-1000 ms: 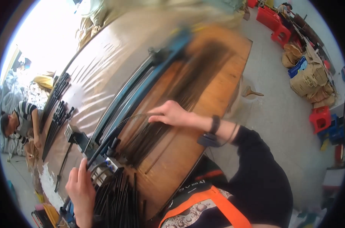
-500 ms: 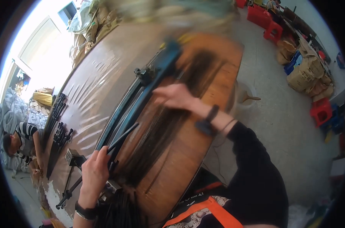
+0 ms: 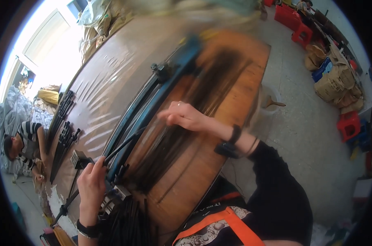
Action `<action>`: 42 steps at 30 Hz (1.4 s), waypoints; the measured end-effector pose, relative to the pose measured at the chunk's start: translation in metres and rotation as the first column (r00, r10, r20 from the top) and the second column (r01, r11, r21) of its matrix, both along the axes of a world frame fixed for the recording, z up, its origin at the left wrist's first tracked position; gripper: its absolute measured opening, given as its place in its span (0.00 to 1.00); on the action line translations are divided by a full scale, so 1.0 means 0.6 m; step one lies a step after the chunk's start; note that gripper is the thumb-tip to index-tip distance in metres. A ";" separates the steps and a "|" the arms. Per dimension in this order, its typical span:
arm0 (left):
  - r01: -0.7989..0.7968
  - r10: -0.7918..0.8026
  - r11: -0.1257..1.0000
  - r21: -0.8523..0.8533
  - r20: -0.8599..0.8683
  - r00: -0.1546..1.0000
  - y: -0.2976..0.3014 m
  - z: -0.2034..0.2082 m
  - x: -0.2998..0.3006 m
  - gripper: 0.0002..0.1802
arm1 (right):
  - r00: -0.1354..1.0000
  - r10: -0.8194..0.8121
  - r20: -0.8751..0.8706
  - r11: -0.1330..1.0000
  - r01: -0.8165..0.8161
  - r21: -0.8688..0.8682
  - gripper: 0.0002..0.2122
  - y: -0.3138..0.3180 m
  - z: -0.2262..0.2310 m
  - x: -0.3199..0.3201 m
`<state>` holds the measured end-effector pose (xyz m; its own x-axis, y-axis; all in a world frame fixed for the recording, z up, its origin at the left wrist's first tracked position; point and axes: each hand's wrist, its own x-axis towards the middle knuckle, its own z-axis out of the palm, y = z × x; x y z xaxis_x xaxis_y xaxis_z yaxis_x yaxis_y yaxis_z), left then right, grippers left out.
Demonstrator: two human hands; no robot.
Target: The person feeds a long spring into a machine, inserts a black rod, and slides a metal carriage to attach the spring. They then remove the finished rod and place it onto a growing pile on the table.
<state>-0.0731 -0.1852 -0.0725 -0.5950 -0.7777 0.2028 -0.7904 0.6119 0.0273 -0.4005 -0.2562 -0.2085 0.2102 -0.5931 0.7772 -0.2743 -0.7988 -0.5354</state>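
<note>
My left hand (image 3: 92, 180) is closed around a thin dark rod (image 3: 126, 141). The rod slants up to the right across a long blue metal rail fixture (image 3: 138, 112), and its upper end stops close to my right hand (image 3: 184, 116). My right hand has its fingers curled together above a bundle of long dark rods (image 3: 165, 147) lying on the wooden table. What those fingers hold, if anything, is too small to tell. A dark metal clamp block (image 3: 163, 71) sits on the rail, and a small grey metal block (image 3: 80, 159) stands beside my left hand.
More black strips (image 3: 126, 225) are heaped at the near table edge. Dark bundled pieces (image 3: 63, 145) lie on the plastic-covered left side, where another person (image 3: 24, 143) works. On the floor to the right are a bucket with a brush (image 3: 272, 102) and red stools (image 3: 349, 126).
My right hand has come down and nearer to the rod's upper end, its fingers more curled. My left hand, with the rod, has shifted slightly left. The whole view has shifted a little.
</note>
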 end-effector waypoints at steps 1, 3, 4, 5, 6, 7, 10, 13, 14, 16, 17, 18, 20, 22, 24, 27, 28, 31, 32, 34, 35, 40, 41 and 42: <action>-0.022 0.022 1.000 -0.005 0.035 0.999 0.004 0.001 0.017 0.16 | 0.995 0.008 -0.096 0.996 0.001 0.088 0.10 0.007 -0.004 -0.004; -0.047 0.048 0.999 -0.004 0.073 0.996 0.017 -0.002 0.036 0.16 | 0.982 0.031 -0.188 0.983 0.004 0.182 0.09 0.018 -0.014 0.012; -0.038 0.039 0.999 -0.020 0.048 0.998 0.025 -0.001 0.035 0.16 | 0.996 0.022 -0.083 0.987 -0.008 0.162 0.08 0.023 0.004 0.037; -0.029 0.030 0.999 -0.036 0.022 0.999 0.033 -0.001 0.034 0.17 | 1.000 0.014 0.023 0.990 -0.017 0.142 0.07 0.028 0.024 0.062; -0.017 0.017 0.999 -0.052 -0.003 1.000 0.040 0.000 0.036 0.17 | 0.991 0.005 0.130 0.992 -0.021 0.122 0.07 0.035 0.036 0.080; -0.023 0.023 0.999 -0.046 -0.003 1.000 0.049 0.001 0.047 0.17 | 0.991 0.010 0.130 0.991 -0.027 0.129 0.07 0.043 0.042 0.093; -0.132 0.131 0.988 -0.085 -0.022 0.991 0.068 0.006 0.077 0.18 | 0.940 0.137 0.313 0.700 -0.316 0.640 0.07 0.054 0.054 0.125; -0.168 0.168 0.986 -0.014 0.015 0.986 0.089 0.019 0.097 0.19 | 0.969 0.189 0.156 0.854 -0.241 0.460 0.05 0.057 0.035 0.132; -0.182 0.181 0.983 0.027 0.035 0.983 0.098 0.020 0.100 0.19 | 0.978 0.194 0.076 0.910 -0.209 0.358 0.06 0.063 0.034 0.136; -0.181 0.180 0.983 0.028 0.040 0.983 0.113 0.018 0.095 0.19 | 0.968 0.223 0.115 0.928 -0.247 0.279 0.07 0.082 0.045 0.169; -0.175 0.173 0.984 0.026 0.050 0.984 0.119 0.017 0.090 0.19 | 0.956 0.250 0.157 0.941 -0.278 0.192 0.08 0.092 0.055 0.188; -0.167 0.165 0.986 0.024 0.059 0.984 0.123 0.016 0.090 0.19 | 0.940 0.278 0.197 0.947 -0.302 0.104 0.10 0.097 0.060 0.199; -0.183 0.184 0.983 -0.029 0.045 0.982 0.129 0.016 0.102 0.20 | 0.975 0.198 0.104 0.980 -0.201 0.013 0.11 0.081 0.053 0.175; -0.217 0.222 0.968 -0.124 0.023 0.975 0.136 0.014 0.116 0.20 | 0.999 0.005 -0.047 0.983 -0.014 -0.185 0.13 0.062 0.040 0.156; -0.207 0.211 0.972 -0.111 0.026 0.977 0.138 0.008 0.110 0.19 | 0.998 0.038 -0.058 0.986 -0.047 -0.162 0.13 0.067 0.024 0.173; -0.190 0.194 0.977 -0.096 0.033 0.980 0.136 0.007 0.107 0.17 | 0.991 0.108 -0.075 0.985 -0.117 -0.125 0.14 0.072 0.026 0.199; -0.192 0.194 0.973 -0.129 0.008 0.981 0.136 0.006 0.116 0.15 | 0.996 0.017 -0.092 0.978 -0.036 -0.208 0.15 0.064 0.034 0.197; -0.264 0.265 0.946 -0.188 -0.022 0.964 0.150 0.012 0.177 0.11 | 0.968 -0.188 -0.166 0.939 0.128 -0.320 0.14 0.027 0.045 0.186; -0.356 0.344 0.909 -0.218 -0.093 0.934 0.150 0.020 0.221 0.09 | 0.942 -0.233 -0.242 0.945 0.160 -0.284 0.12 0.005 0.037 0.176; -0.468 0.442 0.850 -0.241 -0.157 0.883 0.160 0.039 0.265 0.07 | 0.977 -0.064 -0.205 0.994 0.043 -0.105 0.11 -0.026 0.021 0.200; -0.450 0.417 0.847 -0.282 -0.170 0.893 0.160 0.049 0.269 0.07 | 0.985 0.058 -0.163 0.996 -0.047 0.073 0.09 -0.026 0.027 0.226; -0.561 0.504 0.783 -0.270 -0.254 0.826 0.221 0.073 0.306 0.08 | 0.895 0.441 -0.062 0.861 -0.403 0.310 0.08 -0.016 0.092 0.419; -0.620 0.562 0.754 -0.215 -0.277 0.779 0.238 0.073 0.316 0.08 | 0.840 0.543 -0.005 0.813 -0.525 0.252 0.07 -0.023 0.092 0.449; -0.631 0.571 0.744 -0.218 -0.280 0.771 0.253 0.067 0.329 0.08 | 0.832 0.555 -0.007 0.807 -0.536 0.248 0.07 -0.027 0.090 0.467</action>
